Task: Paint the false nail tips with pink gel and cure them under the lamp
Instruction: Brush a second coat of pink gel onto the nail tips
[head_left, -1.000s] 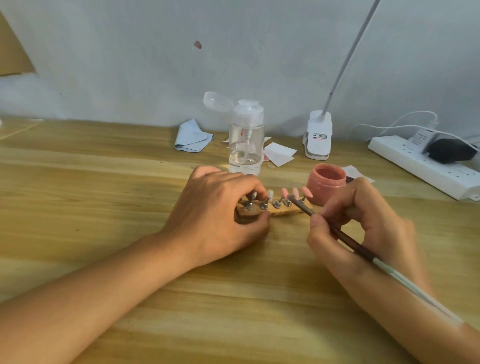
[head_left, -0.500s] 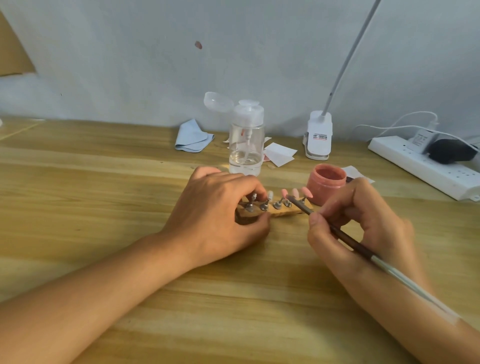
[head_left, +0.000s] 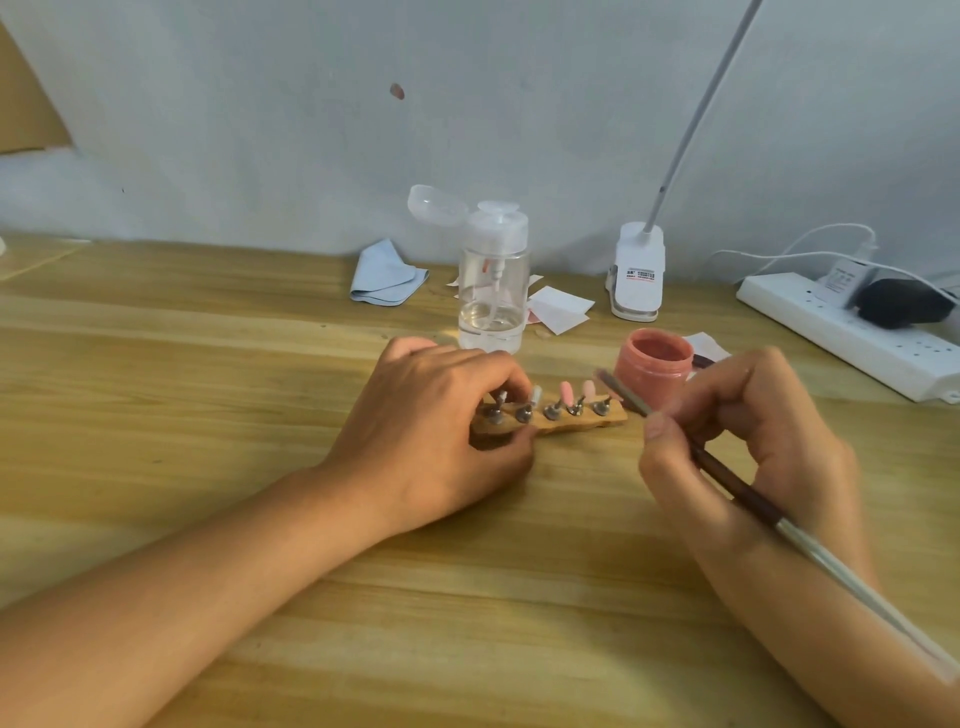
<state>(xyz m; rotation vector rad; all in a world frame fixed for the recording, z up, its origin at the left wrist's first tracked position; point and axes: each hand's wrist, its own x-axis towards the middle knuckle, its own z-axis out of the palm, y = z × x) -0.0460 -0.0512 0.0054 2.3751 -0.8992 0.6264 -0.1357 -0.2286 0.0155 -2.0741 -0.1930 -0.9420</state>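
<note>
Brush (head_left: 737, 489) has drifted right of the pink nail tips (head_left: 566, 389); right hand (head_left: 753, 441) pinches it, left hand (head_left: 431, 431) grips their holder (head_left: 582, 422).

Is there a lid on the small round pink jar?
No, the small round pink jar stands uncovered, its pink inside showing.

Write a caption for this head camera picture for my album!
Left hand grips the wooden nail stand while the right hand holds a brush near the pink gel jar.

The jar (head_left: 653, 366) sits on the counter (head_left: 208, 364), right of the bottle (head_left: 492, 283). The nail stand (head_left: 571, 421) lies in front of both.
</note>
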